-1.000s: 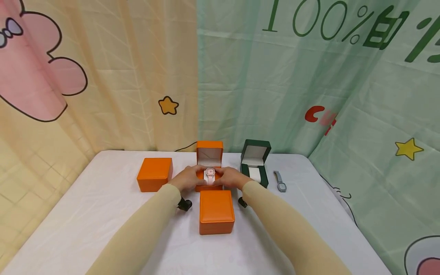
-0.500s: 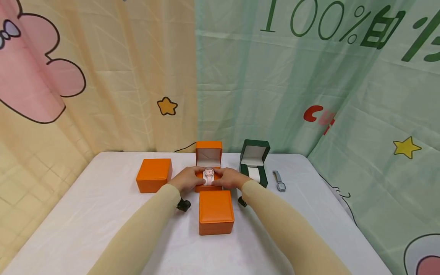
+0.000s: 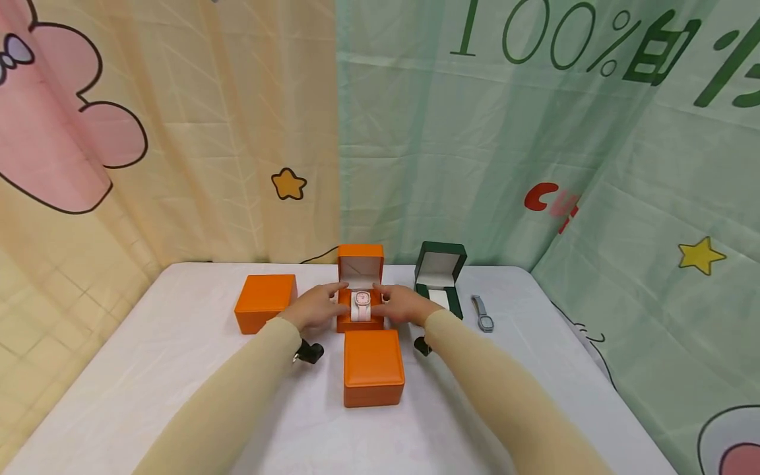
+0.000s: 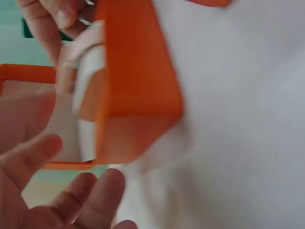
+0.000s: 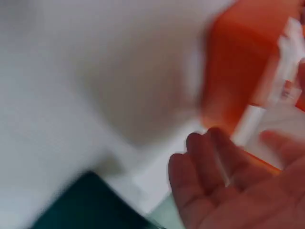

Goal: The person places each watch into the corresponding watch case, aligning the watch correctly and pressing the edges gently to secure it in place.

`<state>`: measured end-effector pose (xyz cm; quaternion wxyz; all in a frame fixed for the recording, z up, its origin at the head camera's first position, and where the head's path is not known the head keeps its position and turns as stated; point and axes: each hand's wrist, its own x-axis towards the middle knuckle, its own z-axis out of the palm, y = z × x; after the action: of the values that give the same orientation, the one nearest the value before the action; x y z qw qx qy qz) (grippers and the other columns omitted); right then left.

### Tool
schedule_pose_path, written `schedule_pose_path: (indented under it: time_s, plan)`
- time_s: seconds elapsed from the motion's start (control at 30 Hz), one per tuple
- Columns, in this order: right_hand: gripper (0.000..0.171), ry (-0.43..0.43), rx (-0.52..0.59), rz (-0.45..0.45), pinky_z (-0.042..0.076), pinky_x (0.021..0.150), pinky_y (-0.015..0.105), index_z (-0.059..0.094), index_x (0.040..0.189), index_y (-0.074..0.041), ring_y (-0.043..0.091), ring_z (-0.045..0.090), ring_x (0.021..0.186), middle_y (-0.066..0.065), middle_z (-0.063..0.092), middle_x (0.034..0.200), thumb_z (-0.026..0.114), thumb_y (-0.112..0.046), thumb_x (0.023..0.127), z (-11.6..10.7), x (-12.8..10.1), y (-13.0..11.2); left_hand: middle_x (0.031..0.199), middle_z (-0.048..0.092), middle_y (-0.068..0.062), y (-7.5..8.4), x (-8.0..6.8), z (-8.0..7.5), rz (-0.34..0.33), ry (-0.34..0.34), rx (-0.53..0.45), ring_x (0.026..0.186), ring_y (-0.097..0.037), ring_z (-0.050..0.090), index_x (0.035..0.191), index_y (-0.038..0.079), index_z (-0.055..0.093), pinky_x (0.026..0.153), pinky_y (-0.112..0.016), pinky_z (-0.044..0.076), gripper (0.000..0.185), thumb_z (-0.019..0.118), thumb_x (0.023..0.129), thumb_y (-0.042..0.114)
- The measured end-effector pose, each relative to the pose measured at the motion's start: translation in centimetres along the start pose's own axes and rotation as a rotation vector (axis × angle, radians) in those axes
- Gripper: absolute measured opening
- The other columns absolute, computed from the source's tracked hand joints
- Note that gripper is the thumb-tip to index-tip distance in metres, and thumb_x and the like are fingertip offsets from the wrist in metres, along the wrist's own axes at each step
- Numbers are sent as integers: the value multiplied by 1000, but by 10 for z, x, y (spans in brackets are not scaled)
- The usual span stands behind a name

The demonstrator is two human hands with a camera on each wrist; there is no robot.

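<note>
Both hands flank the open orange box [image 3: 360, 310], whose pink watch [image 3: 361, 305] sits on its cushion. Left hand [image 3: 315, 309] and right hand [image 3: 402, 305] are loosely spread, gripping nothing. Best to close the lid evenly with both.

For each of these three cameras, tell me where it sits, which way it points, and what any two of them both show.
Head: worn on the head, facing forward and down over the white table; both sleeved arms show, left hand and right hand flanking the open orange box holding a pink watch.
Left wrist: at the left hand, close on the open orange box; loose fingers show, blurred.
Right wrist: at the right hand, facing the same box; palm and fingers show, blurred.
Shared: all three see the open orange box.
</note>
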<state>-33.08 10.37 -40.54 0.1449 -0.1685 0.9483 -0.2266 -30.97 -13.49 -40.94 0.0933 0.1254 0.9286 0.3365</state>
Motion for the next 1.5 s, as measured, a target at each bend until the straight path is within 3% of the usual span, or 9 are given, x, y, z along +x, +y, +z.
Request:
schedule_pose_path:
  time_s: [0.17,0.3,0.4,0.5,0.7,0.97,1.5]
  plan:
    - [47,228,35,60,54,108,49,57,152,-11,32,66,128,15,66,143,52,-34,111,-33,-1,-8,133,67,-18,7,-1,-29,-43,174,-146,114,-34,66,138,7,63,98,-47,55,49,62,104,42]
    - [51,336,167,54,51,112,53,46,160,-17,34,60,137,13,58,154,44,-39,114,-52,7,-15,141,62,-17,15,8,-43,-72,238,-275,116,-32,67,154,8,49,101,-47,55,65,59,105,51]
    - [56,297,248,23,43,120,54,35,166,-22,33,49,148,11,47,164,41,-43,114,-57,16,-17,153,54,-20,19,17,-47,-59,225,-319,125,-36,66,163,10,38,109,-50,53,73,56,106,52]
    - [56,230,305,16,41,122,53,35,166,-24,33,50,148,9,42,167,41,-44,114,-57,23,-17,160,48,-21,21,27,-47,-40,197,-360,129,-39,65,165,11,35,111,-51,52,71,54,108,48]
    - [55,190,373,29,53,111,50,39,164,-25,34,64,129,10,54,158,48,-43,112,-54,27,-13,160,52,-14,23,37,-43,-63,171,-424,126,-40,67,161,15,45,111,-53,52,58,54,110,42]
    - [56,149,505,53,50,113,53,41,163,-27,41,59,136,13,54,158,53,-42,111,-55,27,-15,154,57,-14,21,36,-43,-103,168,-404,119,-37,70,159,19,49,103,-53,57,55,56,108,41]
    - [57,122,487,79,52,112,53,43,162,-24,39,62,134,13,58,154,58,-40,109,-59,27,-14,160,51,-13,21,35,-45,-154,96,-439,128,-41,67,163,24,42,107,-56,54,60,55,108,44]
